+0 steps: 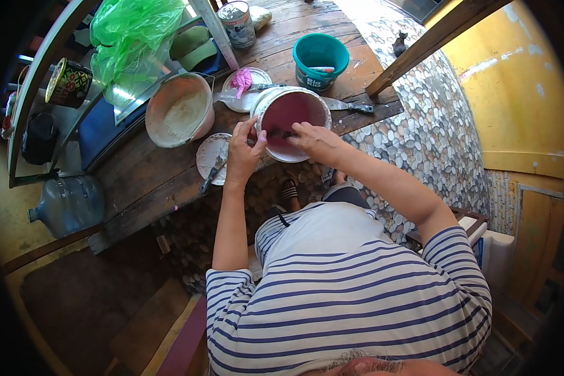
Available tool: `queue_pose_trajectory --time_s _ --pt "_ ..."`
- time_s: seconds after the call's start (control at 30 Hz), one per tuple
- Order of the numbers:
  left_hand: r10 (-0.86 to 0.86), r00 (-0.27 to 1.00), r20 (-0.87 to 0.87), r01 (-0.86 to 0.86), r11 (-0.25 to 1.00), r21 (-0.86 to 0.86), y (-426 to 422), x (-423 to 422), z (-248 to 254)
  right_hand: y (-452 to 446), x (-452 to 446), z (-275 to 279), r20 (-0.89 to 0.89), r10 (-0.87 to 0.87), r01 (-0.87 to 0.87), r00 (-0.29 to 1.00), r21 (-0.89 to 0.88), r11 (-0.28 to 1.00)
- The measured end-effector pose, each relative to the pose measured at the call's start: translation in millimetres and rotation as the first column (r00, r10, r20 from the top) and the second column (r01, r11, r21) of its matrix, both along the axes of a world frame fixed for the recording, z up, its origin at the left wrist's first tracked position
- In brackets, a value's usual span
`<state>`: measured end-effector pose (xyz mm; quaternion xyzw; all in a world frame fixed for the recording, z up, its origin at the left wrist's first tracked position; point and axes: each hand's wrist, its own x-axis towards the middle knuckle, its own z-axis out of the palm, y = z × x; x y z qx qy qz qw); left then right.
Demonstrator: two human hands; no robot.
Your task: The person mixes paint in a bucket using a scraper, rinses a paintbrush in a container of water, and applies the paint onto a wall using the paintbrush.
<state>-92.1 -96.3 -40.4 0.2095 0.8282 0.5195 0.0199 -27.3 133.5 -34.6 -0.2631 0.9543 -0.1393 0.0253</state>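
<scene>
A white bucket [324, 103] with pink material inside stands tilted toward me at the bench's near edge. Its rim is gripped at the left side by my left hand [243, 149], thumb over the edge. My right hand [315, 141] reaches over the bucket's opening, fingers closed around a dark-handled tool [288, 134]; the tool's far end is hidden. Beside my left wrist, a putty knife [212, 177] lies across a smeared white lid [205, 152]. Another lid [233, 103] behind the bucket bears a crumpled pink glove or cloth [241, 80] and a dark-handled scraper [266, 86].
On the wooden bench [138, 188] are a bucket of pale paste [185, 116], a teal bucket [319, 56], a scraper [354, 107] and a paint can [237, 28]. A wooden post [438, 44] rises at right. A water jug [72, 203] lies at left.
</scene>
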Motion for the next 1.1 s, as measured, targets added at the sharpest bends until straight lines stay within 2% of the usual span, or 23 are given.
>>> queue_pose_trajectory --time_s 0.03,0.1,0.23,0.37,0.47,0.53,0.57,0.63,0.67,0.73,0.83,0.87,0.93,0.97,1.03,1.1 --pt "0.003 1.0 0.012 -0.003 1.0 0.009 0.1 0.7 1.1 5.7 1.3 5.5 0.002 0.008 -0.008 1.0 0.003 1.0" --pt "0.008 1.0 0.027 -0.009 1.0 0.019 -0.2 2.3 1.7 14.8 4.2 11.3 0.008 -0.136 0.135 0.991 0.051 0.99" --pt "0.007 1.0 0.017 -0.007 1.0 0.016 1.7 4.1 2.3 17.6 -6.5 6.0 -0.113 -0.326 0.326 0.939 -0.012 0.945" --pt "0.007 1.0 0.012 -0.007 1.0 -0.011 3.9 5.7 5.7 9.9 -5.3 -8.3 -0.085 -0.4 0.405 0.912 0.051 0.913" --pt "0.003 1.0 -0.02 -0.003 1.0 0.004 4.4 7.4 4.0 1.2 6.3 -10.9 0.022 -0.462 0.462 0.887 0.01 0.887" --pt "0.007 1.0 -0.015 -0.007 1.0 0.006 5.0 8.5 4.5 -2.8 10.1 -9.6 0.142 -0.533 0.548 0.834 -0.113 0.829" --pt "0.011 1.0 -0.01 -0.011 1.0 0.007 5.2 9.0 4.7 -4.6 9.6 -8.9 0.143 -0.535 0.551 0.833 -0.112 0.827" --pt "0.013 1.0 -0.017 -0.012 1.0 0.015 5.0 8.8 1.1 -9.6 7.0 -5.1 0.292 -0.574 0.632 0.765 -0.173 0.755" --pt "0.018 1.0 -0.024 -0.017 1.0 0.023 4.5 8.7 -0.3 -11.4 6.4 -6.8 0.292 -0.574 0.633 0.765 -0.175 0.754" --pt "0.027 1.0 -0.013 -0.027 1.0 0.012 3.3 9.9 1.4 -16.2 5.4 -10.4 0.362 -0.556 0.662 0.748 -0.338 0.669" --pt "0.039 0.999 -0.003 -0.039 0.999 0.01 -0.1 10.2 -2.6 -18.0 1.7 -8.5 0.433 -0.536 0.688 0.725 -0.419 0.592" --pt "0.047 0.999 -0.003 -0.047 0.999 0.019 -1.5 9.8 -5.1 -16.3 0.6 -7.9 0.433 -0.535 0.688 0.725 -0.419 0.593" --pt "0.055 0.998 -0.01 -0.055 0.998 0.021 -3.3 10.2 -6.3 -13.4 -0.1 -6.7 0.218 -0.58 0.615 0.785 -0.39 0.686" --pt "0.059 0.998 -0.016 -0.058 0.998 0.025 -4.4 10.9 -7.0 -12.5 0.8 -6.0 0.22 -0.577 0.613 0.787 -0.39 0.687" --pt "0.061 0.998 0.01 -0.061 0.998 0.023 -5.7 12.4 -5.8 -10.1 2.1 -3.0 0.134 -0.552 0.567 0.823 -0.271 0.778" --pt "0.061 0.998 0.035 -0.061 0.998 0.023 -4.6 12.8 -4.7 -13.5 5.3 -7.2 0.148 -0.503 0.524 0.852 -0.271 0.807"
